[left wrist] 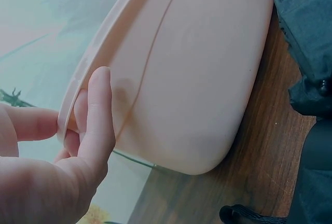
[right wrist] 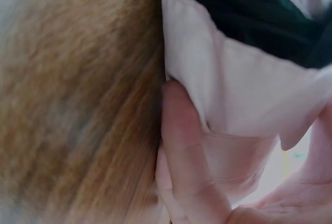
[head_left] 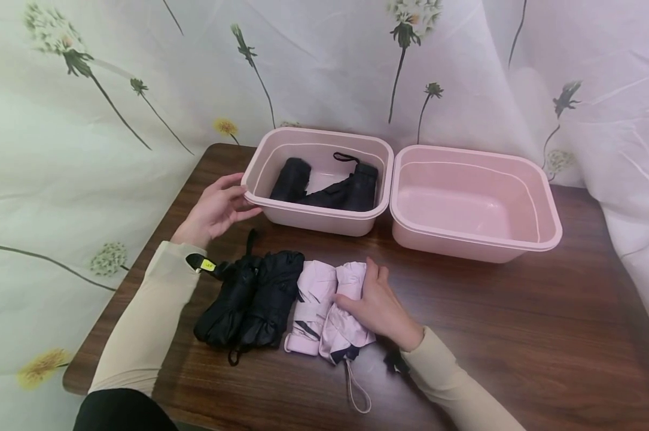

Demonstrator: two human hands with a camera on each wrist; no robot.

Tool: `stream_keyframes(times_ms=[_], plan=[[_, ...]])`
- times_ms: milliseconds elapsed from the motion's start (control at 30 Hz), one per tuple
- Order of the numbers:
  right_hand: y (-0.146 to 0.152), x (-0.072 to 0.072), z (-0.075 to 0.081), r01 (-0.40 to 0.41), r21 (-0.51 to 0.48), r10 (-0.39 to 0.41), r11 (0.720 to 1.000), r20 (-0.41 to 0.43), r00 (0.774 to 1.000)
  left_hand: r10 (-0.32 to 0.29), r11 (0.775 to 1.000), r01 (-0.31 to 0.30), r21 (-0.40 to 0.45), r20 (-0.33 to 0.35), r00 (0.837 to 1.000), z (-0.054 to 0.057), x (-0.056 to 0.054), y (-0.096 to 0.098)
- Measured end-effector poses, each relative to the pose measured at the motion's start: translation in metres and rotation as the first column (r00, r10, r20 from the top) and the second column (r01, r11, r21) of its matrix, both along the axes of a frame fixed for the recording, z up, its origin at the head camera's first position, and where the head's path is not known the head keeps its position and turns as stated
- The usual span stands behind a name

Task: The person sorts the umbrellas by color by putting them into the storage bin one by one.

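Observation:
My left hand [head_left: 216, 209] pinches the left end of a pale pink tub [head_left: 324, 222], thumb and fingers on either side of its rim, as the left wrist view shows. Inside that tub lie black folded umbrellas [head_left: 293, 179]. On the table, my right hand [head_left: 380, 302] is around the rightmost pink folded umbrella [head_left: 348, 326], thumb on top and fingers along its right side. A cord loop hangs from this umbrella's near end. Touching its left side is another pink folded umbrella [head_left: 314, 299]. Further left, black folded umbrellas [head_left: 276, 293] lie side by side.
A second pink tub [head_left: 475, 236] stands right beside the first, nothing visible inside it. Both are at the back of the brown wooden table [head_left: 518, 323], before a flower-print cloth [head_left: 329, 66]. A small dark object [head_left: 395, 361] is partly hidden by my right wrist.

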State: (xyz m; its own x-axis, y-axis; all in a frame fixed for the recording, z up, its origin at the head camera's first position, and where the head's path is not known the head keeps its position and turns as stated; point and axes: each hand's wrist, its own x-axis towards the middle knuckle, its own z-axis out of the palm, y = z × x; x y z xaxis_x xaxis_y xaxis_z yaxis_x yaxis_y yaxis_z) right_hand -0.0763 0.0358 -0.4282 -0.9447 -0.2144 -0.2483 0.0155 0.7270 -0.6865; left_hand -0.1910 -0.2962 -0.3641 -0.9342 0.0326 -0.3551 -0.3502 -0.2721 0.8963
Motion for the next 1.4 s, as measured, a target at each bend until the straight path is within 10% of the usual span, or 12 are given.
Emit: stream_keyframes(times_ms=[1400], plan=[[0.015, -0.003, 0.005, 0.003, -0.111, -0.005, 0.994, -0.019, 1.0, -0.012, 1.0, 0.012, 0.001, -0.005, 1.0, 0.001, 0.001, 0.0]])
